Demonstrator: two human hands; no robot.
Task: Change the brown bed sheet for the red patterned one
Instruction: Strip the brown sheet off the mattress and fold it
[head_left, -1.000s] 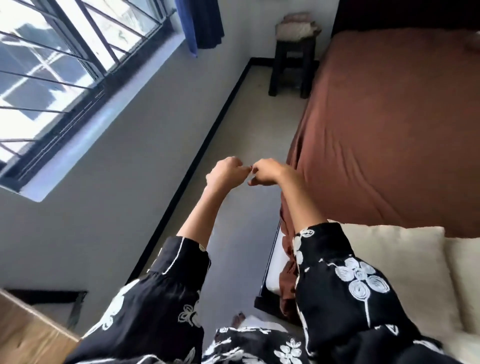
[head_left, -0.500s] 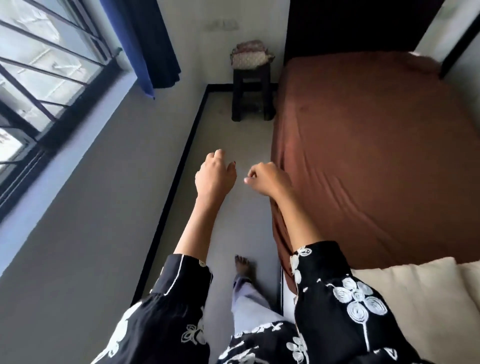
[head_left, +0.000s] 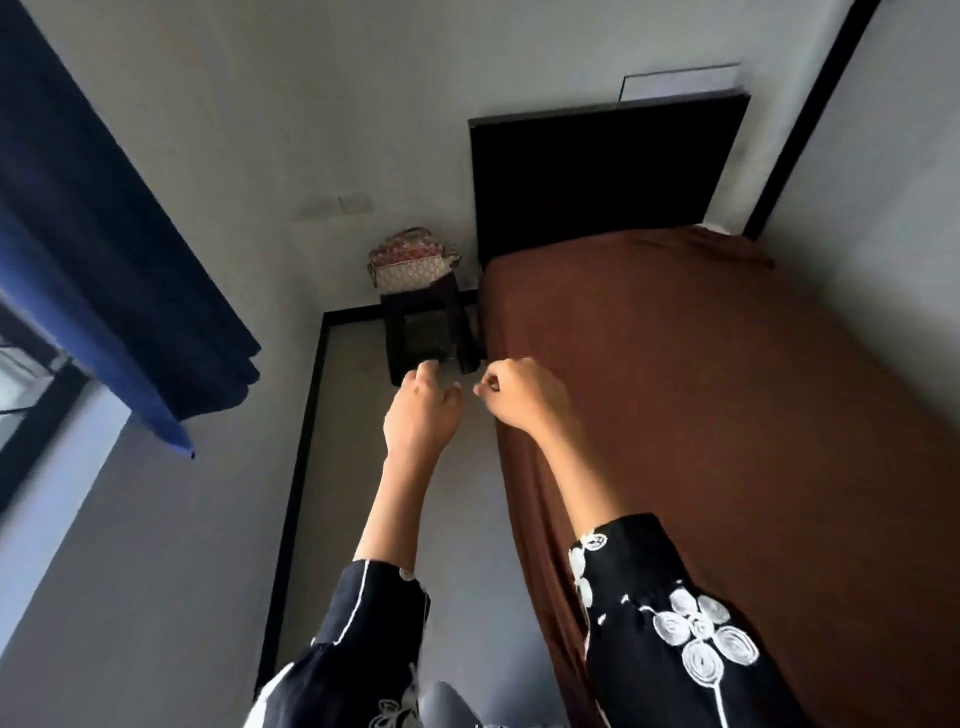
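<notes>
The brown bed sheet (head_left: 701, 405) covers the mattress on the right and hangs down its left side. A folded red patterned sheet (head_left: 413, 260) lies in a stack on a dark stool (head_left: 426, 332) beside the bed's head. Both my hands are raised in front of me, above the floor strip and the bed's left edge. My left hand (head_left: 421, 410) is loosely curled and holds nothing. My right hand (head_left: 524, 397) is a closed fist with nothing in it. The two hands are a small gap apart.
A black headboard (head_left: 602, 171) stands at the far end against the wall. A blue curtain (head_left: 104, 270) hangs at the left by the window. A narrow floor strip (head_left: 353, 467) runs between the left wall and the bed.
The view has tilted up and moved forward along the bed; the pillows have left the frame. My hands, which were touching, have drawn slightly apart and the left one has loosened.
</notes>
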